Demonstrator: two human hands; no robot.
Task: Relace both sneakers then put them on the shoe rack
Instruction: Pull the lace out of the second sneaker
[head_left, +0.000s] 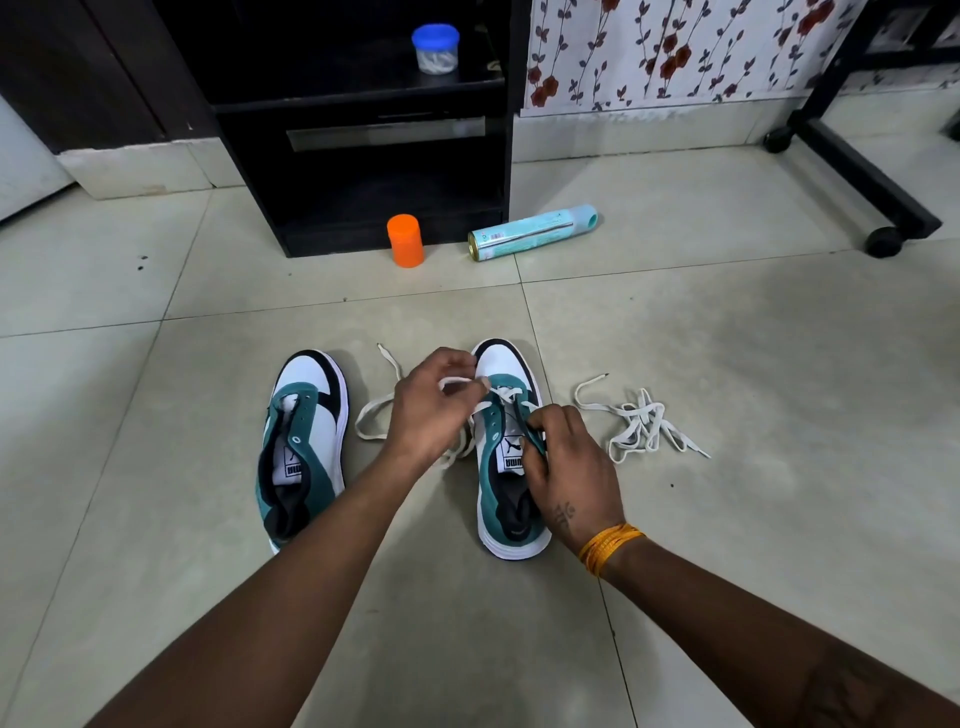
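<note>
Pale floor tiles (727, 322) carry two teal-and-white sneakers, standing side by side with toes toward a black shoe rack (363, 156) at the floor's far edge, probably set there so both stay within reach. Over the right sneaker (506, 364), the left hand (431, 405) pinches a white lace (374, 415) between its fingers just above the toe-end eyelets, apparently drawing it taut, while the right hand (566, 462) curls round the tongue and eyelet flap, seemingly to steady the shoe. Only the lowest eyelets look threaded, so relacing seems barely begun. The left sneaker (304, 441) has no lace at all; its lace, the second lace (644, 426), lies in a loose heap just right of the pair. One orange container (405, 241) and one spray can (530, 234) sit by the rack's foot.
</note>
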